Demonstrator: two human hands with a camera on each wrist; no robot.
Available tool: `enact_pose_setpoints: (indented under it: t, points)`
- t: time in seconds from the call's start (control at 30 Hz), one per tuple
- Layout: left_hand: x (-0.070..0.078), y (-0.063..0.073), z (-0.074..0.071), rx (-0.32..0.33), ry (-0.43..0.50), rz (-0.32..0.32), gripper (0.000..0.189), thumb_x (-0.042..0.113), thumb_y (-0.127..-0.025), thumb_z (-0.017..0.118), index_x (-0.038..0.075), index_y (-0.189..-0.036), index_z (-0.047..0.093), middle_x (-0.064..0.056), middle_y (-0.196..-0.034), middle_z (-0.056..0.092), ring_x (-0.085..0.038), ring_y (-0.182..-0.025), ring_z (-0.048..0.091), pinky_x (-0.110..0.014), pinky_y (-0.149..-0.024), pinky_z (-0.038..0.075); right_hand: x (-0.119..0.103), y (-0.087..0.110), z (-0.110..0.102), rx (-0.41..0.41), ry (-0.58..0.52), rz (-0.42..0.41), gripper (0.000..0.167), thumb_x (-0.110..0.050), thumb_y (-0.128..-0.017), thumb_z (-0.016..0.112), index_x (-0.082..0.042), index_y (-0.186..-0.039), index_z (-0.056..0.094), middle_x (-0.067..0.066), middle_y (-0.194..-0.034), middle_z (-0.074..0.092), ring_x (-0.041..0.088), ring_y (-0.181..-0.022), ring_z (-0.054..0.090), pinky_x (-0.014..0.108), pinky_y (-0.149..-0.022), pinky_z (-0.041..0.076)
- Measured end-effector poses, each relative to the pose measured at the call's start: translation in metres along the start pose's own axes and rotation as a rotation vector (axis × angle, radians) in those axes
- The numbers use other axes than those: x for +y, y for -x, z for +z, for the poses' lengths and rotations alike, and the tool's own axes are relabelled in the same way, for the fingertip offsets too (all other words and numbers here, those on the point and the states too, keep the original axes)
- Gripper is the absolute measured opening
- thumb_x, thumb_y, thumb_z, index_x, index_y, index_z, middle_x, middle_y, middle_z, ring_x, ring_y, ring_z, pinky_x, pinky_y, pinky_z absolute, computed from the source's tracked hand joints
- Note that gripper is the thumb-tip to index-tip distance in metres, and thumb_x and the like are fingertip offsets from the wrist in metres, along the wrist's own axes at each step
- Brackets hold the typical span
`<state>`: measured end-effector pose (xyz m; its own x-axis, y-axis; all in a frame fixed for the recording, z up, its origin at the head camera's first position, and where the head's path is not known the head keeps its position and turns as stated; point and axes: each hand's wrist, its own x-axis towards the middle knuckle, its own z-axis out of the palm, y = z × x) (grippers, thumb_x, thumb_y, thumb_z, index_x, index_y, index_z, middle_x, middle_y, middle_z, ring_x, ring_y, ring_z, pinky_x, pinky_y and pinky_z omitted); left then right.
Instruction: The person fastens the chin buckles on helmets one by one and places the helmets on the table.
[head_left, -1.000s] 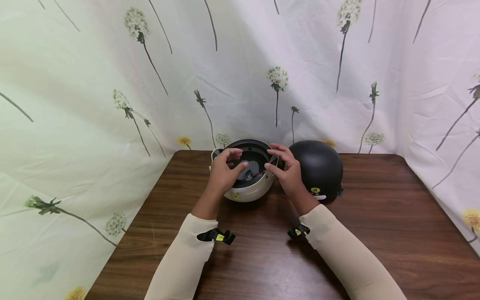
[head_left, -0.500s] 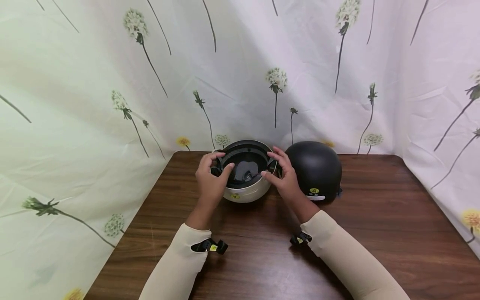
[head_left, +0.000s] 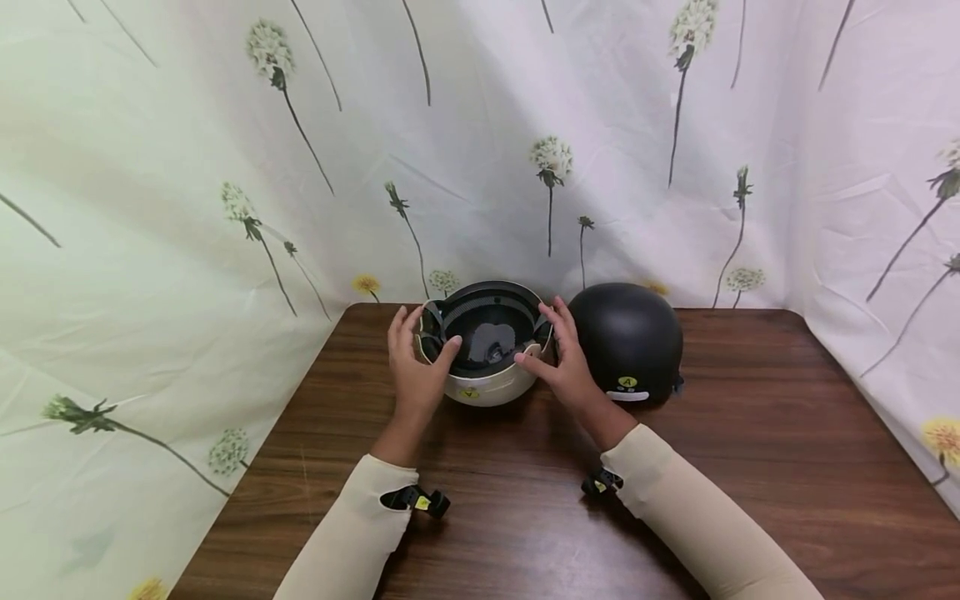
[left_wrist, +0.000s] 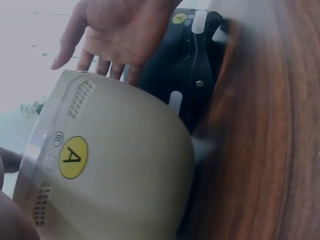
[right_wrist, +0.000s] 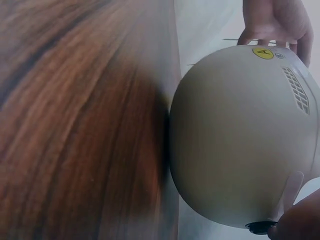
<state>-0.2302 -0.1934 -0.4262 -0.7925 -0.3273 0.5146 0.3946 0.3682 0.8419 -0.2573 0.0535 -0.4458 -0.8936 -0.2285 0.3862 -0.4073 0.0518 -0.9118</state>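
A cream helmet (head_left: 491, 390) lies upside down on the table, its dark lining facing up and a strap at each side. At its left side is my left hand (head_left: 416, 375), fingers along the outside and thumb extended over the rim. My right hand (head_left: 573, 367) is at the right rim, thumb near the front edge and fingers spread along the side. In the left wrist view the right fingers (left_wrist: 117, 70) reach straight behind the shell, with the thumb apart. Neither hand plainly grips the helmet. Just to the right stands a black helmet (head_left: 630, 342), dome up.
The brown wooden table (head_left: 765, 467) meets a white flower-printed cloth (head_left: 480, 167) behind both helmets. The same cloth rises at the left and right. Each wrist carries a small camera on a black strap.
My left hand has moved left and down from above the cream helmet's opening to its left side. My right hand has lowered slightly at the right rim. Both helmets stay in place.
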Motion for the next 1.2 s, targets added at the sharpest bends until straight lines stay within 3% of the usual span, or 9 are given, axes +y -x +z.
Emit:
enact_pose_setpoints:
  t: [0.13, 0.3, 0.37, 0.53, 0.67, 0.77, 0.9, 1.07, 1.2]
  points:
    - [-0.006, 0.002, 0.003, 0.011, -0.023, -0.075, 0.065, 0.018, -0.097, 0.082, 0.003, -0.155, 0.057, -0.018, -0.174, 0.037, -0.037, -0.165, 0.031, -0.059, -0.134, 0.026, 0.002, 0.001, 0.002, -0.002, 0.0, 0.037, 0.091, -0.019, -0.101, 0.075, -0.015, -0.175, 0.023, 0.007, -0.186, -0.003, 0.035, -0.173, 0.002, 0.065, -0.136, 0.013]
    - [-0.009, 0.007, 0.006, 0.039, -0.016, -0.123, 0.057, 0.011, -0.098, 0.078, 0.001, -0.151, 0.06, -0.02, -0.169, 0.045, -0.038, -0.162, 0.038, -0.056, -0.134, 0.028, 0.049, -0.005, 0.001, 0.012, -0.001, 0.079, 0.108, -0.048, -0.096, 0.083, -0.038, -0.176, 0.011, -0.003, -0.186, 0.001, 0.026, -0.174, 0.001, 0.067, -0.136, 0.012]
    - [-0.01, 0.008, 0.007, 0.053, -0.003, -0.124, 0.056, 0.009, -0.097, 0.077, 0.0, -0.15, 0.061, -0.021, -0.167, 0.048, -0.038, -0.161, 0.04, -0.054, -0.134, 0.028, 0.062, -0.007, 0.001, 0.013, -0.018, 0.089, 0.111, -0.052, -0.094, 0.084, -0.044, -0.174, 0.008, -0.007, -0.186, 0.001, 0.022, -0.173, 0.001, 0.067, -0.136, 0.011]
    - [-0.01, 0.011, 0.009, 0.05, -0.004, -0.151, 0.055, 0.01, -0.097, 0.076, 0.002, -0.149, 0.061, -0.022, -0.16, 0.053, -0.036, -0.156, 0.045, -0.052, -0.132, 0.031, 0.029, 0.004, 0.005, -0.005, -0.08, 0.086, 0.119, -0.051, -0.096, 0.081, -0.027, -0.177, -0.003, 0.006, -0.186, -0.005, 0.032, -0.174, -0.001, 0.065, -0.135, 0.016]
    - [-0.011, 0.014, 0.01, 0.033, -0.028, -0.2, 0.057, 0.014, -0.098, 0.076, 0.008, -0.152, 0.059, -0.02, -0.157, 0.055, -0.034, -0.151, 0.048, -0.052, -0.129, 0.034, 0.013, 0.012, 0.007, 0.01, -0.056, 0.097, 0.118, -0.053, -0.099, 0.078, -0.019, -0.177, -0.003, 0.011, -0.186, -0.003, 0.035, -0.173, 0.005, 0.061, -0.133, 0.026]
    - [-0.011, 0.015, 0.01, 0.024, -0.037, -0.217, 0.057, 0.016, -0.098, 0.076, 0.011, -0.152, 0.058, -0.019, -0.157, 0.054, -0.034, -0.151, 0.048, -0.052, -0.128, 0.034, 0.014, 0.012, 0.007, 0.018, -0.043, 0.112, 0.117, -0.055, -0.099, 0.077, -0.019, -0.178, -0.002, 0.012, -0.186, -0.001, 0.035, -0.173, 0.009, 0.062, -0.131, 0.03]
    - [-0.009, 0.016, 0.009, 0.011, -0.041, -0.217, 0.055, 0.015, -0.099, 0.075, 0.01, -0.151, 0.057, -0.02, -0.156, 0.054, -0.034, -0.15, 0.049, -0.053, -0.128, 0.034, 0.02, 0.01, 0.008, 0.014, -0.04, 0.127, 0.116, -0.053, -0.1, 0.077, -0.017, -0.177, -0.001, 0.013, -0.186, -0.001, 0.035, -0.173, 0.006, 0.065, -0.133, 0.023]
    - [-0.009, 0.016, 0.008, 0.0, -0.043, -0.222, 0.055, 0.015, -0.099, 0.073, 0.009, -0.151, 0.056, -0.021, -0.155, 0.054, -0.035, -0.149, 0.049, -0.052, -0.127, 0.034, 0.025, 0.009, 0.009, 0.022, 0.041, 0.159, 0.109, -0.056, -0.1, 0.076, -0.026, -0.178, 0.006, 0.003, -0.186, 0.008, 0.025, -0.172, 0.01, 0.058, -0.137, 0.016]
    - [-0.009, 0.017, 0.009, 0.009, -0.038, -0.224, 0.054, 0.014, -0.098, 0.073, 0.008, -0.149, 0.056, -0.022, -0.153, 0.054, -0.036, -0.147, 0.05, -0.052, -0.126, 0.035, 0.02, 0.009, 0.009, 0.018, 0.054, 0.131, 0.108, -0.058, -0.1, 0.074, -0.024, -0.178, 0.007, 0.009, -0.185, 0.008, 0.031, -0.172, 0.01, 0.061, -0.136, 0.018]
